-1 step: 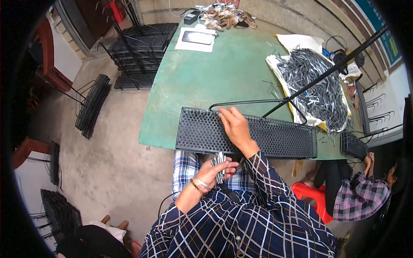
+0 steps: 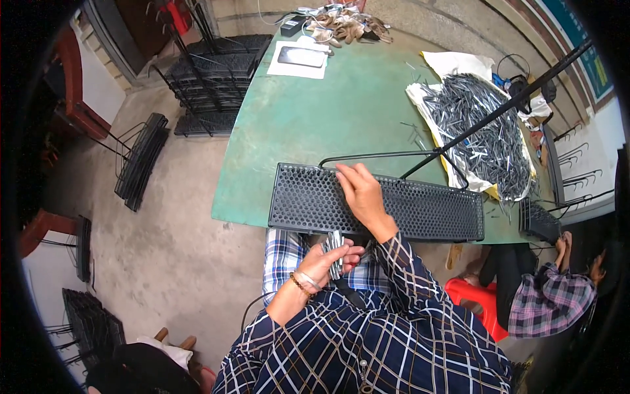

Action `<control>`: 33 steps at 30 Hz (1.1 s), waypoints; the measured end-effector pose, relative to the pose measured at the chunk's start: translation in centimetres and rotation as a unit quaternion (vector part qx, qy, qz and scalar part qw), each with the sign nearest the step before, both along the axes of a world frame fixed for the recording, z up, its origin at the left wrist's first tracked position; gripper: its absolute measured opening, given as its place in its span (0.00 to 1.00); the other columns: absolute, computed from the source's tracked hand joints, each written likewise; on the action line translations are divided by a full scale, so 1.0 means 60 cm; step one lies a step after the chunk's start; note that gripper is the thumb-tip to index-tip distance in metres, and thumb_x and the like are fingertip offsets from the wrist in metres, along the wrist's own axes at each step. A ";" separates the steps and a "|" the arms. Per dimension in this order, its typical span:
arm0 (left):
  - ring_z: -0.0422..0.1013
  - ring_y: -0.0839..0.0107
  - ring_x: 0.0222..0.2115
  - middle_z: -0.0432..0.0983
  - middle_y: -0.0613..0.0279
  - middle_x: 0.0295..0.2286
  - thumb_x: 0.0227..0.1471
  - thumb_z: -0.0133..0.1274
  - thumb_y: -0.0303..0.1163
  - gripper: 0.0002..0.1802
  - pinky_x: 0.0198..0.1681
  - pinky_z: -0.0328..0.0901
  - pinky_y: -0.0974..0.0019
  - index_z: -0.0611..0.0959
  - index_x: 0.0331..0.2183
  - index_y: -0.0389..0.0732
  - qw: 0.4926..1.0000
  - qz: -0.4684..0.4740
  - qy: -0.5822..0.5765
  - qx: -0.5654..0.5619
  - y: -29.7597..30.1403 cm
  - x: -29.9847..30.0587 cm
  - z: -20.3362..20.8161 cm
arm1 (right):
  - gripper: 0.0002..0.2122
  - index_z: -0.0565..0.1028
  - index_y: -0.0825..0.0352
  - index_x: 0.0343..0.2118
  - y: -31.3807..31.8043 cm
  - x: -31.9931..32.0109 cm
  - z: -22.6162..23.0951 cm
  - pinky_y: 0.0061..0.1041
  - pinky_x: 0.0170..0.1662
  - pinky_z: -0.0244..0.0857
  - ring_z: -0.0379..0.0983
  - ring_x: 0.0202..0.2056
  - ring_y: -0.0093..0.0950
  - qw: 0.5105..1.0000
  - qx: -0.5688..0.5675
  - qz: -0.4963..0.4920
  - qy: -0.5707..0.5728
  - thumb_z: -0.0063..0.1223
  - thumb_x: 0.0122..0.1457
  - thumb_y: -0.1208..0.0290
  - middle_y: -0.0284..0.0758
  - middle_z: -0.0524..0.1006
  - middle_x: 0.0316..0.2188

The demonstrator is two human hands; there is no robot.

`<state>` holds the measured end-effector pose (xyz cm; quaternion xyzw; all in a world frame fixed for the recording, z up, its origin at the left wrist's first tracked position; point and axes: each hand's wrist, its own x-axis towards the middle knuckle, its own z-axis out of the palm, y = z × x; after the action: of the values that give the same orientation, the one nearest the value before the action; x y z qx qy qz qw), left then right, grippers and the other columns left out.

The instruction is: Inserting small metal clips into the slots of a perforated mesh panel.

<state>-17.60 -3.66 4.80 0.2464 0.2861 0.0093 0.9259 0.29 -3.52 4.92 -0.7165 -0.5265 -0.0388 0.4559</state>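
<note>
A long black perforated panel [image 2: 426, 213] lies along the table's near edge, over my lap. A bent black rod [image 2: 374, 157] on its far side joins a long pole [image 2: 525, 97] slanting up to the right. My right hand [image 2: 363, 200] rests over the panel's left half, fingertips pinched together at its far edge near the rod; whatever is between them is hidden. Below the near edge, my left hand [image 2: 323, 264] is closed round a bundle of thin silvery-grey metal strips [image 2: 333, 253], standing roughly upright.
Many similar strips fill an opened white sack [image 2: 430, 118] on the green table [image 2: 315, 118]. A phone [image 2: 302, 57] and work gloves [image 2: 348, 27] lie at the far end. Black panels [image 2: 210, 79] are stacked on the left floor. At right, another person [image 2: 551, 299] works near a red stool [image 2: 476, 302].
My right hand has shifted very slightly to the right along the panel. My left hand and the strips stay where they were.
</note>
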 end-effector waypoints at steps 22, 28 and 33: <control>0.73 0.72 0.30 0.76 0.55 0.33 0.54 0.48 0.30 0.13 0.30 0.70 0.72 0.73 0.41 0.34 0.993 0.056 0.030 0.096 -0.009 0.039 -0.008 | 0.10 0.75 0.73 0.30 -0.117 -0.003 0.005 0.14 0.25 0.62 0.67 0.22 0.14 0.855 -0.091 0.088 0.502 0.53 0.54 0.69 0.29 0.74 0.21; 0.70 0.76 0.25 0.75 0.57 0.29 0.53 0.49 0.30 0.11 0.25 0.66 0.75 0.73 0.38 0.36 0.988 0.088 0.069 0.110 -0.006 0.038 -0.010 | 0.11 0.75 0.72 0.33 -0.108 0.002 -0.004 0.14 0.26 0.62 0.67 0.22 0.15 0.860 -0.063 0.069 0.502 0.54 0.54 0.68 0.28 0.74 0.22; 0.71 0.75 0.25 0.76 0.54 0.30 0.55 0.46 0.30 0.11 0.25 0.66 0.75 0.73 0.38 0.34 0.986 0.092 0.074 0.115 -0.008 0.037 -0.010 | 0.10 0.74 0.72 0.32 -0.105 0.017 -0.003 0.14 0.26 0.62 0.67 0.22 0.15 0.870 -0.053 0.080 0.483 0.53 0.55 0.68 0.28 0.73 0.21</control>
<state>-15.35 -4.12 4.19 0.3237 0.3723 0.1094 0.8629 1.32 -9.81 4.77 -0.6247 -0.2968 0.3769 0.6161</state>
